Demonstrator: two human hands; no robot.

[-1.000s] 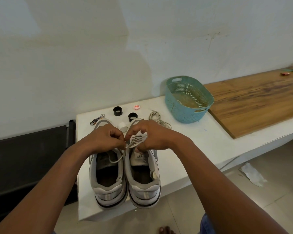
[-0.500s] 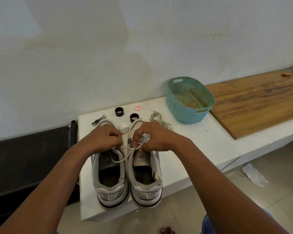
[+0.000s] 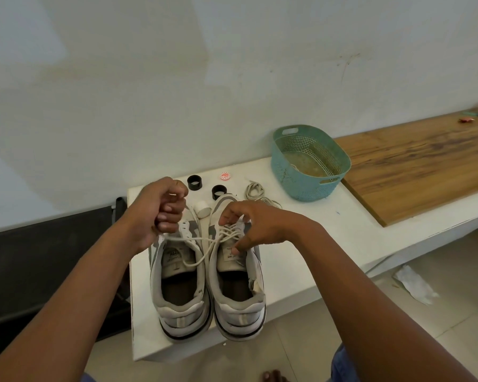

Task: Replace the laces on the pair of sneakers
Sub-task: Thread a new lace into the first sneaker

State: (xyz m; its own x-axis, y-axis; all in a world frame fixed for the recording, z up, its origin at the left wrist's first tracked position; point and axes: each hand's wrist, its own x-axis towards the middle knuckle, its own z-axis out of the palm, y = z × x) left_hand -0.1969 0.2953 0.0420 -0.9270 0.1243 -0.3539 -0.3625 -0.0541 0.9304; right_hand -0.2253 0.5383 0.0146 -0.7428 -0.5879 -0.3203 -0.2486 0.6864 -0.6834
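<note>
Two grey and white sneakers stand side by side on the white table (image 3: 309, 244), heels toward me: the left sneaker (image 3: 178, 288) and the right sneaker (image 3: 238, 288). A white lace (image 3: 202, 239) is threaded through the right sneaker's eyelets and runs left across the left sneaker. My left hand (image 3: 156, 213) grips that lace in a fist above the left sneaker's toe. My right hand (image 3: 253, 223) pinches the lacing on the right sneaker, thumb on the tongue. A loose coiled lace (image 3: 255, 190) lies behind the sneakers.
A teal perforated basket (image 3: 309, 161) stands at the back right, beside a wooden board (image 3: 425, 158). Two black rings (image 3: 195, 182), a white cap (image 3: 202, 210) and a red-white round piece (image 3: 225, 176) lie behind the sneakers. A dark bench (image 3: 53, 257) is to the left.
My left hand has risen and moved back-left, drawing the lace taut out of the right sneaker. My right hand stayed on the right sneaker's lacing.
</note>
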